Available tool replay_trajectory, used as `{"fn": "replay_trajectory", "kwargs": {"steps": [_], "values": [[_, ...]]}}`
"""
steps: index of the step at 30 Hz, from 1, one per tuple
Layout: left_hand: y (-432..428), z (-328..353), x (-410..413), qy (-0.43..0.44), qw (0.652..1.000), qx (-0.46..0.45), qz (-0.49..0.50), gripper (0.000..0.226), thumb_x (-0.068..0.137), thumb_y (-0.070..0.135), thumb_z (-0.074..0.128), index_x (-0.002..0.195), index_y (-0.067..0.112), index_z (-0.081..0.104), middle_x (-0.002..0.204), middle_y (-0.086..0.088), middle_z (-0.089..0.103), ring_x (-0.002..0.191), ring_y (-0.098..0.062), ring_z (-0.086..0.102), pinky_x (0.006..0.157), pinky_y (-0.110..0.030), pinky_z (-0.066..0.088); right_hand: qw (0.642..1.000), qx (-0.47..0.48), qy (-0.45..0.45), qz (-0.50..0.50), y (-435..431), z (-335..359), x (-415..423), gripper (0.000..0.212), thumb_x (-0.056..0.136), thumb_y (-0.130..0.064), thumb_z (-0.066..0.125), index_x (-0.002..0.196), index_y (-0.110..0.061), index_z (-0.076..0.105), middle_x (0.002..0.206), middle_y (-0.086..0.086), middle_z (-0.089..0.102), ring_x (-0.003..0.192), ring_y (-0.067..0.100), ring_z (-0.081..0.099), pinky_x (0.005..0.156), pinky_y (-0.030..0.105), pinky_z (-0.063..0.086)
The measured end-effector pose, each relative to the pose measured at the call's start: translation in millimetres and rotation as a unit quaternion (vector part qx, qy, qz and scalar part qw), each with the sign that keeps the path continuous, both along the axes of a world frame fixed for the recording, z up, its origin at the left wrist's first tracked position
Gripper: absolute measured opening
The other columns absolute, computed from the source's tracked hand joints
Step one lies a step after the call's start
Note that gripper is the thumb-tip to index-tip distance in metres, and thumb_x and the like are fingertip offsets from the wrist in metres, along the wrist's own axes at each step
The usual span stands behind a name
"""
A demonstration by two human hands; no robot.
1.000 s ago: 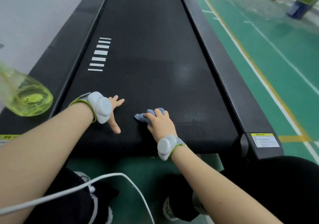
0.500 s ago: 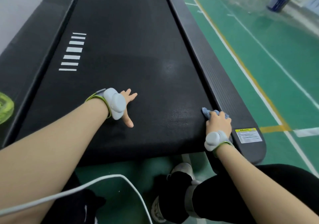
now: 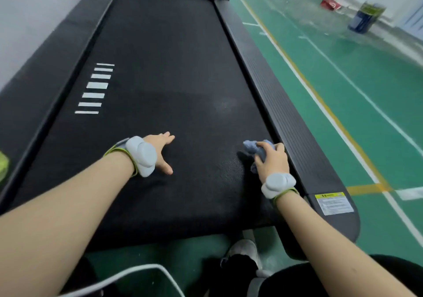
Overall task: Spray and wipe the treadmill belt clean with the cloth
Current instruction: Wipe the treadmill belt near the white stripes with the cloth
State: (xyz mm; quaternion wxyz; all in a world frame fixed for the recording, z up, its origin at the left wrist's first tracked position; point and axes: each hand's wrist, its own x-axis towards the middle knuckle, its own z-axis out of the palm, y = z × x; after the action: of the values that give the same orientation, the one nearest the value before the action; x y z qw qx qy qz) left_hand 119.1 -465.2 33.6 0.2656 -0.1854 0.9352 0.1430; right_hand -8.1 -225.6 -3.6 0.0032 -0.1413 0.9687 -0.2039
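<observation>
The black treadmill belt (image 3: 164, 72) runs away from me, with white stripes (image 3: 95, 88) printed near its left edge. My right hand (image 3: 271, 159) presses a crumpled blue-grey cloth (image 3: 253, 146) onto the belt close to the right side rail (image 3: 281, 104). My left hand (image 3: 161, 151) lies flat on the belt, fingers spread, holding nothing. A sliver of the yellow-green spray bottle (image 3: 3, 166) shows at the far left edge, on the left rail. Both wrists wear white bands.
A grey wall (image 3: 27, 22) borders the treadmill on the left. Green floor (image 3: 343, 90) with white and yellow lines lies to the right, with a blue can (image 3: 362, 19) and a red object (image 3: 330, 4) far off. A white cable (image 3: 137, 273) and my shoe (image 3: 243, 252) are below the belt's end.
My right hand swept the cloth from the belt's middle to its right edge, then a little back inward. The left hand stayed planted. The view shifted, pushing the spray bottle nearly out of frame.
</observation>
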Motion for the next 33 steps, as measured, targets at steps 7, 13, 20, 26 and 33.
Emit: {"fn": "replay_trajectory", "kwargs": {"steps": [7, 13, 20, 26, 33], "values": [[-20.5, -8.7, -9.7, 0.052, 0.995, 0.029, 0.081, 0.088, 0.084, 0.036, 0.067, 0.152, 0.02, 0.014, 0.159, 0.003, 0.01, 0.146, -0.017, 0.018, 0.116, -0.027, 0.023, 0.994, -0.07, -0.057, 0.069, -66.7, 46.7, -98.5, 0.066, 0.089, -0.026, 0.063, 0.146, -0.023, 0.031, 0.146, 0.015, 0.022, 0.128, 0.036, 0.041, 0.11, 0.036, 0.031], [-25.7, -15.4, -21.4, 0.042, 0.994, 0.041, 0.089, 0.086, 0.087, 0.037, 0.062, 0.152, 0.019, 0.008, 0.16, 0.0, 0.004, 0.147, -0.019, 0.012, 0.118, -0.031, 0.022, 0.992, -0.034, -0.052, 0.112, -83.9, 42.5, -102.7, 0.096, 0.087, -0.021, 0.065, 0.15, -0.029, -0.006, 0.158, 0.015, -0.003, 0.144, 0.032, 0.015, 0.114, 0.044, 0.022], [-27.1, -40.4, -18.8, 0.065, 0.993, -0.035, 0.093, 0.071, 0.099, 0.043, 0.034, 0.152, 0.012, -0.002, 0.159, -0.007, -0.008, 0.148, -0.022, -0.008, 0.12, -0.035, 0.004, 0.975, 0.17, -0.043, 0.135, -67.4, -44.3, -26.8, 0.059, 0.101, -0.043, 0.026, 0.151, -0.022, 0.003, 0.159, 0.0, 0.004, 0.147, 0.018, -0.003, 0.119, 0.043, -0.001], [-17.5, -76.4, 3.6, 0.147, 0.977, -0.127, 0.084, 0.066, 0.098, 0.048, 0.002, 0.152, 0.01, 0.008, 0.159, -0.007, 0.003, 0.148, -0.02, 0.005, 0.12, -0.034, 0.005, 0.974, 0.184, -0.022, 0.127, -66.0, -51.3, -22.2, 0.056, 0.102, -0.042, 0.018, 0.151, -0.022, 0.002, 0.159, -0.002, 0.002, 0.147, 0.016, -0.005, 0.119, 0.041, -0.004], [-14.3, -96.5, 10.6, 0.2, 0.964, -0.158, 0.07, 0.081, 0.099, 0.041, -0.004, 0.118, 0.003, 0.065, 0.123, -0.013, 0.064, 0.113, -0.028, 0.063, 0.099, -0.039, 0.027, 0.974, 0.191, -0.019, 0.122, -63.3, -54.9, -18.1, 0.056, 0.101, -0.042, 0.015, 0.151, -0.023, -0.003, 0.159, -0.003, -0.001, 0.147, 0.015, -0.008, 0.12, 0.041, -0.005]]}}
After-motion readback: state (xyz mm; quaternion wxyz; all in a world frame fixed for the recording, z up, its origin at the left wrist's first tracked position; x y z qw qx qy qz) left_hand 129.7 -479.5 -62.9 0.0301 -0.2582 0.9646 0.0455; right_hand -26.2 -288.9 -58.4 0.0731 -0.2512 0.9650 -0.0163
